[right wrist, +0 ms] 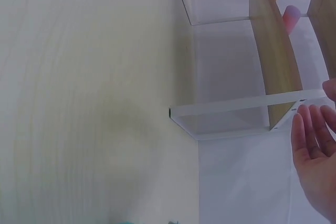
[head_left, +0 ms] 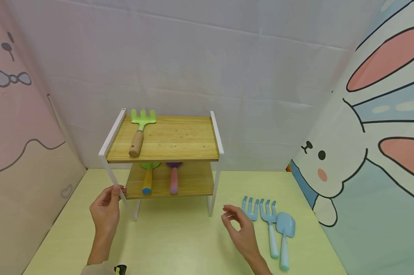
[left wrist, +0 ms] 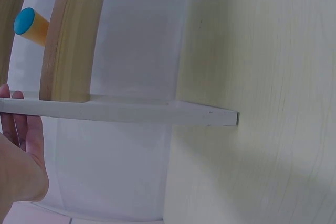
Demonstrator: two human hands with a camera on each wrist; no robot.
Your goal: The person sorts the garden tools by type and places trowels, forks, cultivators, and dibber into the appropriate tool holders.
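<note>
A two-tier wooden shelf rack (head_left: pixel 182 139) with white side frames stands on the table. My left hand (head_left: pixel 106 212) grips its front left leg (left wrist: pixel 121 110), thumb in front and fingers behind, beside the lower board. To the right of the rack, my right hand (head_left: pixel 242 233) is held over the table with nothing in it, thumb and forefinger curved apart. On the top board lies a green toy hand rake (head_left: pixel 143 121) with a wooden handle. The lower board carries a tool with a yellow handle (head_left: pixel 147 181) and another with a pink handle (head_left: pixel 174 180); the upper board partly hides their heads.
Right of my right hand, a blue rake head (head_left: pixel 250 214), a blue hand fork (head_left: pixel 269 218) and a blue shovel (head_left: pixel 285 225) lie on the pale table (head_left: pixel 179 244). White cloth (head_left: pixel 193 57) hangs behind the rack, with printed cartoon panels at both sides.
</note>
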